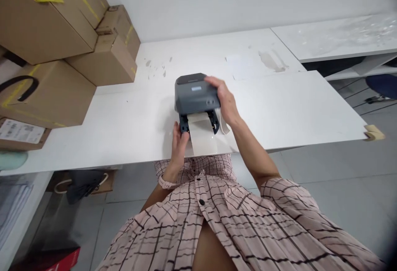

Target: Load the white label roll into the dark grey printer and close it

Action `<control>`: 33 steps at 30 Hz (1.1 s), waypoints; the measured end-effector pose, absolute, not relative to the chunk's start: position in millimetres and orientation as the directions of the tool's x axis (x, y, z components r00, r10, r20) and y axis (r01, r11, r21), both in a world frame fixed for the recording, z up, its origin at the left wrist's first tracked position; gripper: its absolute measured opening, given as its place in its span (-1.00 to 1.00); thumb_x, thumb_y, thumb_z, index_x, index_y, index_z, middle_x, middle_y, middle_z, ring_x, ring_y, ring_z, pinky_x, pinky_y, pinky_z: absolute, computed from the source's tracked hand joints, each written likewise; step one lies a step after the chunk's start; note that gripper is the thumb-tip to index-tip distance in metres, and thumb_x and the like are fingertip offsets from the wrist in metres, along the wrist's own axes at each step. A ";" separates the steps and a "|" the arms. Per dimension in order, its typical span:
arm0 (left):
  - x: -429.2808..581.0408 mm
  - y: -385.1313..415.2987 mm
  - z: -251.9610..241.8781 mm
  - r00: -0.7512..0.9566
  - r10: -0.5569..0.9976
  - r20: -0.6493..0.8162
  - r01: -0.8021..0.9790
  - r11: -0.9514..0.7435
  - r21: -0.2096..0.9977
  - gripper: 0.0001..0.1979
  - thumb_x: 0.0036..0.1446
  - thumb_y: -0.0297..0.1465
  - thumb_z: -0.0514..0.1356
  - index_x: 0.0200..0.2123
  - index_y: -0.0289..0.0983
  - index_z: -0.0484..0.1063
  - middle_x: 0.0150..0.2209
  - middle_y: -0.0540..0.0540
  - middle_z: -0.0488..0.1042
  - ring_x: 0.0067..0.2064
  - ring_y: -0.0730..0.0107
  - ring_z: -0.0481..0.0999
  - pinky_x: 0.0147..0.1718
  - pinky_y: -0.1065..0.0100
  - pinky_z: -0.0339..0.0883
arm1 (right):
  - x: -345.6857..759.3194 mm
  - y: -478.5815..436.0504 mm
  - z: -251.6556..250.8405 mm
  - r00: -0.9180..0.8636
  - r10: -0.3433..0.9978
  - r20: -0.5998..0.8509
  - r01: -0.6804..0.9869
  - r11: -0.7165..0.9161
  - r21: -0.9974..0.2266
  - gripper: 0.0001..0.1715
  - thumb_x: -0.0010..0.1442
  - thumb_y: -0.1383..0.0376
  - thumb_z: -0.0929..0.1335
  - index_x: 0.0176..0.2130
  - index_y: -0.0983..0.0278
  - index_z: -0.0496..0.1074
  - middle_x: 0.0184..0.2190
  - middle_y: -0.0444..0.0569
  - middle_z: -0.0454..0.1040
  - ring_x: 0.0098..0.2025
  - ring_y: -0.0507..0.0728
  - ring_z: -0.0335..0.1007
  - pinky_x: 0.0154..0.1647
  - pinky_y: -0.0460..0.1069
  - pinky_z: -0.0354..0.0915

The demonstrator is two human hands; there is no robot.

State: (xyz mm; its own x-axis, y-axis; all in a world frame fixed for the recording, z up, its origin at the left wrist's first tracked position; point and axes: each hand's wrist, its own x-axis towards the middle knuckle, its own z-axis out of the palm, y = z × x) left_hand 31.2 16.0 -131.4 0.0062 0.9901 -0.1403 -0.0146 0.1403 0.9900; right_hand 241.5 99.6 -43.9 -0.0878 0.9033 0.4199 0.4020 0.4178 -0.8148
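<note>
A dark grey label printer [195,93] sits on the white counter [130,114], near its front edge and straight ahead of the person, between the two hands. Its front-to-back line runs almost directly away from the body, leaning slightly left at the far end, and a white paper strip [203,138] follows much the same line, coming out of the front and reaching toward the counter's near edge. The cover [187,99] appears lifted at the front, since the black inner parts of the base [183,124] show beneath it on both sides of the paper. The right hand [225,99] is the nearer one to the cover: it lies along the right side, fingers reaching over the upper right edge; its thumb is hidden, so whether it pinches the cover cannot be told. The left hand [179,141] is lower and closer to the body, at the front left corner of the base, with thumb and fingers parted and the thumb by that corner; how firmly it touches is unclear. The paper lies just to the right of this hand. A pale looped band [225,129] rests beside the printer's right side, below the right hand. Cardboard boxes [76,93] stand well apart at the left.
</note>
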 end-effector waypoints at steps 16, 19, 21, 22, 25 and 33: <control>37.3 37.3 -114.7 -0.001 0.996 -0.090 -0.085 0.090 0.992 -0.22 0.24 0.01 0.28 0.43 -0.07 0.18 0.45 -0.17 0.27 0.45 -0.08 0.27 0.33 0.05 0.38 | 230.4 53.7 -128.2 -0.020 0.991 -0.133 -0.034 -0.134 -0.990 0.22 0.19 -0.25 0.36 0.54 0.10 -0.19 0.56 0.07 -0.02 0.54 0.35 0.04 0.51 0.29 0.16; 38.2 37.2 -122.4 -0.017 0.999 -0.047 -0.042 0.046 0.998 -0.25 0.25 0.05 0.24 0.40 -0.09 0.22 0.40 -0.20 0.33 0.39 -0.08 0.36 0.28 0.04 0.42 | 230.9 50.7 -132.6 -0.004 0.994 -0.110 0.000 -0.110 -0.994 0.12 0.22 -0.23 0.34 0.52 0.05 -0.11 0.55 0.03 0.01 0.52 0.34 0.07 0.49 0.30 0.18; 41.2 38.5 -127.8 -0.058 0.998 -0.018 -0.013 0.018 1.000 -0.25 0.24 0.08 0.22 0.39 -0.08 0.23 0.40 -0.19 0.33 0.39 -0.08 0.36 0.28 0.04 0.41 | 230.2 50.0 -136.5 0.030 0.996 -0.078 0.065 -0.080 -0.995 0.08 0.25 -0.24 0.31 0.52 0.04 -0.11 0.55 0.01 0.01 0.54 0.33 0.04 0.50 0.29 0.16; 42.9 39.6 -129.9 -0.082 0.997 0.000 0.000 0.000 1.000 -0.25 0.24 0.11 0.21 0.39 -0.08 0.23 0.40 -0.19 0.32 0.39 -0.09 0.35 0.29 0.03 0.39 | 229.7 50.0 -138.7 0.045 0.997 -0.059 0.107 -0.063 -0.992 0.06 0.28 -0.24 0.28 0.53 0.04 -0.13 0.55 0.01 0.01 0.54 0.33 0.00 0.50 0.29 0.15; 45.0 41.5 -131.8 -0.109 0.994 0.024 0.019 -0.022 1.000 -0.24 0.22 0.14 0.20 0.37 -0.06 0.24 0.40 -0.17 0.32 0.40 -0.09 0.33 0.31 0.02 0.36 | 228.7 51.5 -145.0 0.044 0.999 -0.014 0.220 -0.024 -0.975 0.03 0.35 -0.24 0.19 0.55 0.05 -0.25 0.55 0.02 0.01 0.56 0.32 -0.04 0.49 0.28 0.16; 38.3 -5.4 -137.0 -0.320 0.944 -0.074 0.087 0.107 0.990 -0.51 0.16 0.07 0.30 -0.05 -0.16 0.47 -0.13 -0.13 0.56 -0.14 0.27 0.57 -0.18 0.27 0.49 | 230.8 53.7 -151.3 0.014 1.000 0.014 0.344 0.008 -0.939 -0.07 0.45 -0.13 0.10 0.55 0.12 -0.35 0.56 0.14 -0.04 0.52 0.31 0.06 0.44 0.28 0.21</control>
